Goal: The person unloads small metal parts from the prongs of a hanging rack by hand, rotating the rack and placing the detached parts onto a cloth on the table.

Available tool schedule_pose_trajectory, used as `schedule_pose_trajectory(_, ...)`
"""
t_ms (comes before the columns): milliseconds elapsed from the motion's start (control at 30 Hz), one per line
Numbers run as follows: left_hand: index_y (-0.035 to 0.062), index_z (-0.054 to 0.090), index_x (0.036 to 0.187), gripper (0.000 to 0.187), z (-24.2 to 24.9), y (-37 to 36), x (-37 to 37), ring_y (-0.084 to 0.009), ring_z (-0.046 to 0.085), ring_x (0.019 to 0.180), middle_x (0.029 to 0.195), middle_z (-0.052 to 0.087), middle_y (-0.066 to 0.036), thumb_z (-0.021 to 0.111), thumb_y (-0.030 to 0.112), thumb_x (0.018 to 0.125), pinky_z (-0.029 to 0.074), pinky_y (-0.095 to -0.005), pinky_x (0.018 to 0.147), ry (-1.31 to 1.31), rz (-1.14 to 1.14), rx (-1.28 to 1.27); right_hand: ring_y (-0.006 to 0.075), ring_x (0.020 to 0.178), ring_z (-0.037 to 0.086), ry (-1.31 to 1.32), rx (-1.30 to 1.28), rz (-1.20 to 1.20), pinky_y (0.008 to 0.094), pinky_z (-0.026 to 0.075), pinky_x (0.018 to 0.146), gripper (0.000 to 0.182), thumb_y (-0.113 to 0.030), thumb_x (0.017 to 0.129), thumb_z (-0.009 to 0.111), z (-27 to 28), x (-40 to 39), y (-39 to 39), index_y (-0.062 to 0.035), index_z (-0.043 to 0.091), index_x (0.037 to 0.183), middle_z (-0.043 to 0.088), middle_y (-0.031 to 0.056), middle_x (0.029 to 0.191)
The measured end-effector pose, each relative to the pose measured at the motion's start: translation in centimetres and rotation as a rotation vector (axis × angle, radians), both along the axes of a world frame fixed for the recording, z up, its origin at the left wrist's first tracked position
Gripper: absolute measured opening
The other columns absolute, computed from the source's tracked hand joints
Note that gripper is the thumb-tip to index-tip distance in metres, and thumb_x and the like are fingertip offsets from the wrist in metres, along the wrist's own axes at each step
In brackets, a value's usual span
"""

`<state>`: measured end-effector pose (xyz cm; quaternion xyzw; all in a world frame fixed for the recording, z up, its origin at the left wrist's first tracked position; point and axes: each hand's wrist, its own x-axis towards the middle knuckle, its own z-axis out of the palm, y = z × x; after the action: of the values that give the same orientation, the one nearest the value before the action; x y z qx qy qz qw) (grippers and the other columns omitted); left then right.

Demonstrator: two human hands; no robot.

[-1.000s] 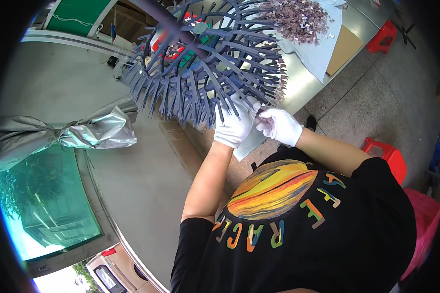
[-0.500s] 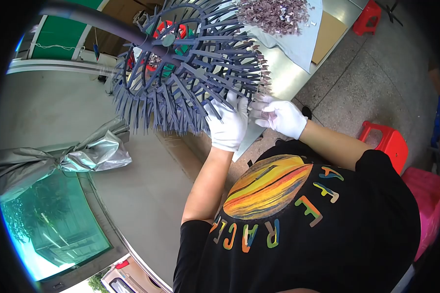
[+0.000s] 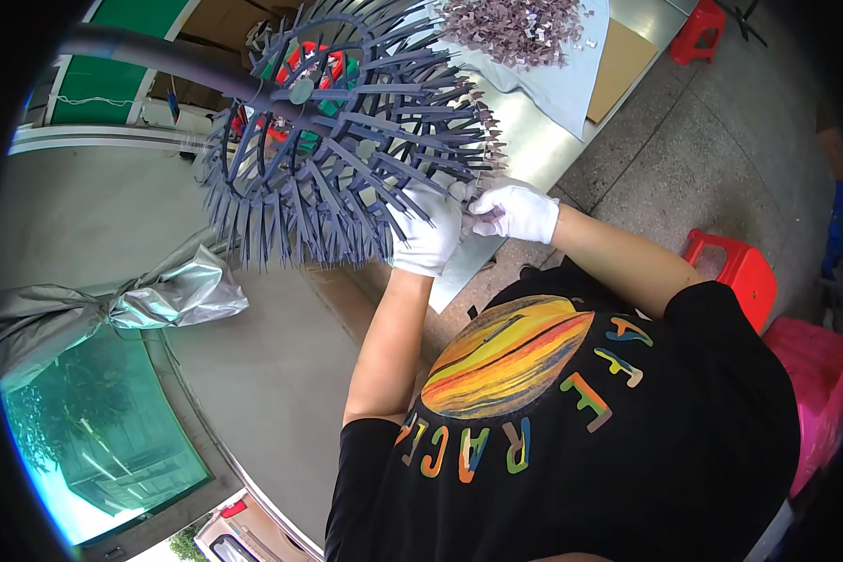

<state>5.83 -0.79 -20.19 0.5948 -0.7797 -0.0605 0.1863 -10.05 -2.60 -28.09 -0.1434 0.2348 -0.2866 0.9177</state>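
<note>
A round rack with many dark purple-grey prongs hangs from a thick bar. Small pinkish-purple pieces sit on prong tips along its right side. My left hand, in a white glove, is in among the lower right prongs, its fingers curled and partly covered by them. Beside it, my right hand, also gloved in white, has its fingertips pinched together close to the left fingers. Whatever lies between the fingers of either hand is too small or hidden to make out.
A metal table behind the rack carries a pale cloth with a heap of small pinkish pieces and a brown board. Red stools stand on the right. A grey panel lies left of my arm.
My right hand has moved left and slightly down, its loosely spread fingers now pinched. My left fingers have curled lower among the prongs. The rack appears shifted slightly left in view.
</note>
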Motion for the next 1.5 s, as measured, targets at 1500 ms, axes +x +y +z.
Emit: schedule_pose_trajectory(1500, 0.0063, 0.064, 0.100, 0.024, 0.4, -1.1, -3.1, -0.0358, 0.060, 0.084, 0.095, 0.061, -0.018, 0.061, 0.026, 0.086, 0.047, -0.0431, 0.072, 0.036, 0.167, -0.124, 0.0274, 0.097, 0.064, -0.124, 0.065, 0.384, 0.0365, 0.058, 0.073, 0.041, -0.004, 0.084, 0.045, -2.1, -7.3, -9.2, -0.0011, 0.048, 0.124, 0.060, 0.0159, 0.114)
